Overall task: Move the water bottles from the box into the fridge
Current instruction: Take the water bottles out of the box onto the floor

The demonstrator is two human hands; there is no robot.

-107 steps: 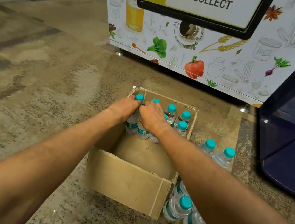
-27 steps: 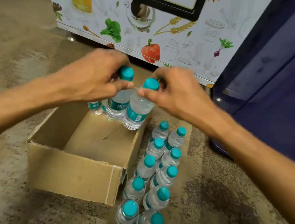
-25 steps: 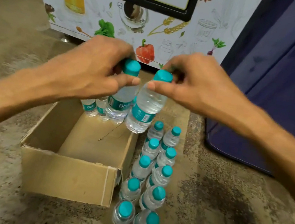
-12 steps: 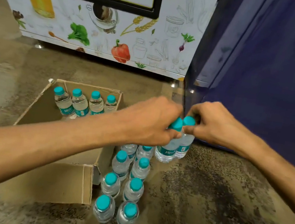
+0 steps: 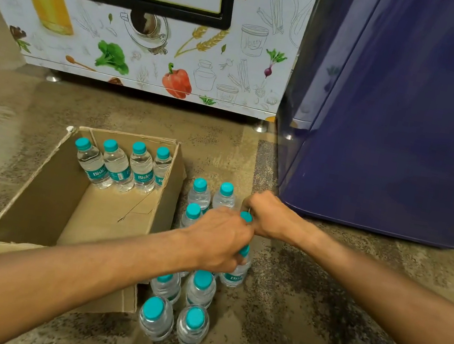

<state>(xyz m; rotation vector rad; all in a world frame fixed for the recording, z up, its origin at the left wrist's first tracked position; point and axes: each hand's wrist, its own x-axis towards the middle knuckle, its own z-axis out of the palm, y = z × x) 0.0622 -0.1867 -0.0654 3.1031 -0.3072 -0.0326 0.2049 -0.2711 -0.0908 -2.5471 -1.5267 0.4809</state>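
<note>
Staging bottles on the floor ahead of loading, by my reading; items listed from the left.

1. Cardboard box point(image 5: 43, 194): open-topped, on the floor. Holds a row of 4 bottles point(image 5: 117, 164), upright against its far wall.
2. Vending cabinet point(image 5: 156, 47): behind the box, printed with vegetables, panel reading "PUSH TO COLLECT". Not part of the job.
3. Floor cluster point(image 5: 200, 291): teal-capped bottles upright in 2 columns just beside the box's right wall. 7 show free; any under the hand and forearm are hidden.
4. Left hand point(image 5: 216, 242): fingers curled over the neck of a labelled bottle point(image 5: 234, 276) at the cluster's right edge. Whether its base touches the floor cannot be told.
5. Right hand point(image 5: 275, 216): fingers closed on the top of a second bottle point(image 5: 246, 216). Only its cap shows; the body is hidden behind the left hand.
6. Fridge point(image 5: 409, 128): dark blue, far right, door closed.

Handling note: seat each bottle flat before letting go, clear of neighbouring caps, since 1 knock could topple the packed columns. Keep the patch in front of the door free so it can swing. 4 bottles are boxed, and the fridge stage looks not yet begun.
</note>
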